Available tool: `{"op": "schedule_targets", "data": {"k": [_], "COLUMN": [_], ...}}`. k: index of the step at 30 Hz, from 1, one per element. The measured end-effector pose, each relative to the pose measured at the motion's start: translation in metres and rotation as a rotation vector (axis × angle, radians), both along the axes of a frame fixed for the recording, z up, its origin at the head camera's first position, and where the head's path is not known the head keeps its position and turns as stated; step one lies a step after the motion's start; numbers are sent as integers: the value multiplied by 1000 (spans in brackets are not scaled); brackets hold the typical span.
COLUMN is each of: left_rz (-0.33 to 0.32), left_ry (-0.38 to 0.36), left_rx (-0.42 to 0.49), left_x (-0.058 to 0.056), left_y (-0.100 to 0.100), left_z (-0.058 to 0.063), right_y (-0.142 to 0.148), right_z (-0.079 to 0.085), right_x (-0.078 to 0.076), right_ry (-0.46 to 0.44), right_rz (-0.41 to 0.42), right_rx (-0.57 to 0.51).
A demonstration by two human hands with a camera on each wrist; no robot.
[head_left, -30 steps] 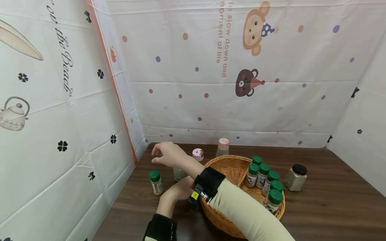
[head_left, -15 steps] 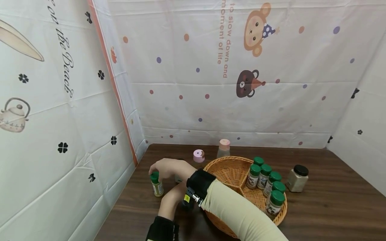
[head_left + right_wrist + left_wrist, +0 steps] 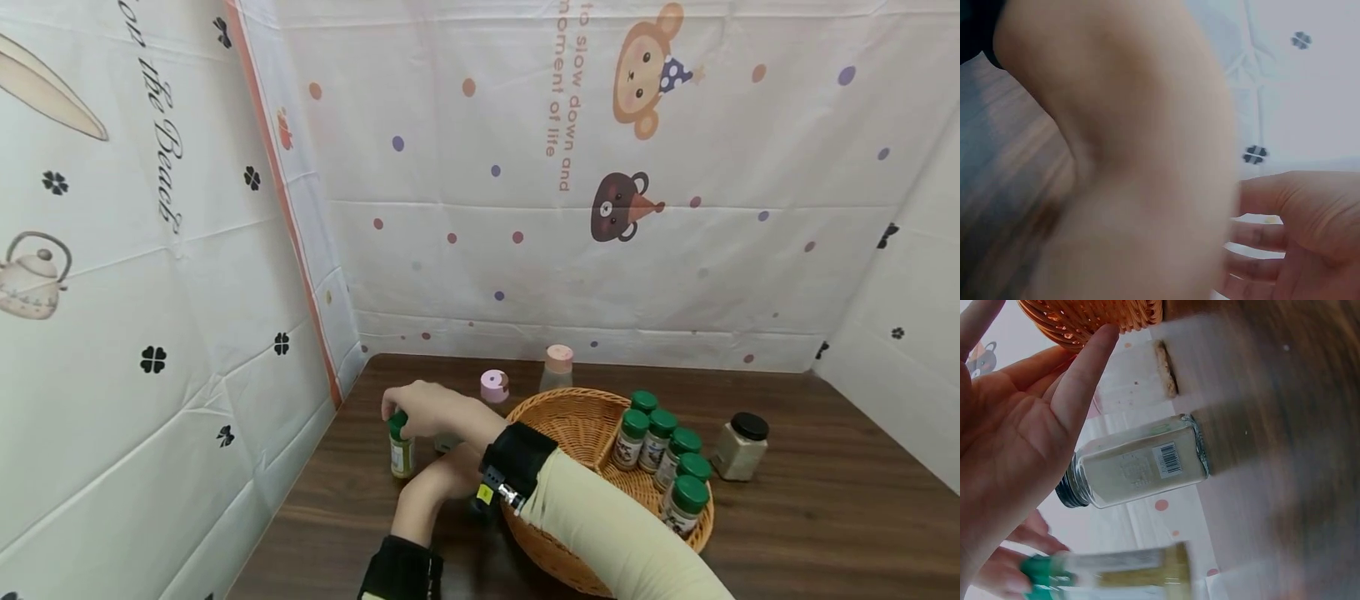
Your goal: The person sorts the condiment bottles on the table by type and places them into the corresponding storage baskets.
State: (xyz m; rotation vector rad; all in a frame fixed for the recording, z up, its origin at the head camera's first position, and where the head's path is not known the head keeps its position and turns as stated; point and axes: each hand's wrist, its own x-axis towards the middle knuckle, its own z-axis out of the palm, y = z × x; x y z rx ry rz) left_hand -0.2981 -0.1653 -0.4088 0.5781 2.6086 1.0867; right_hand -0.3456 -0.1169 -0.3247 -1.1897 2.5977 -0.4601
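A green-capped, clear cylindrical jar (image 3: 402,457), yellowish inside, is gripped by the right hand (image 3: 429,408).
It is held upright, left of the tan wicker basket (image 3: 573,423); the left hand (image 3: 1019,434) is held with fingers extended.

In the head view, the right hand (image 3: 431,408) covers part of the cap of a small green-capped bottle with yellowish contents (image 3: 402,458), and the right arm (image 3: 480,427) hides the fingers of the left hand (image 3: 452,475). Only a sliver shows there of the square clear glass jar with a black cap (image 3: 1144,465). The pale cream sleeve (image 3: 615,525) blocks part of the round tan wicker basket (image 3: 573,412), whose 6 other green-capped bottles (image 3: 687,497) have labels too small to read. In the left wrist view, motion blurs the small bottle and the top edge cuts off the basket. In the right wrist view, a blurred bare arm (image 3: 1147,144) hides the right hand's fingertips.
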Motion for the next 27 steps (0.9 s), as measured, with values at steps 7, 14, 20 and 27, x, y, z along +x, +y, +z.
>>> {"op": "schedule_targets", "data": {"k": [7, 14, 20, 27], "left_rz": [-98, -53, -44, -14], "left_ry": [17, -47, -52, -54], "left_rx": [61, 104, 112, 84], "left_x": [-8, -8, -7, -7], "left_y": [11, 8, 7, 13], "left_z": [-6, -7, -9, -9], "right_y": [51, 102, 141, 190], "right_z": [24, 45, 53, 55], "right_x": [-1, 3, 11, 16], "right_ry": [71, 130, 145, 169], "right_rz": [-24, -72, -100, -131], "right_rx": [-147, -254, -291, -248]}}
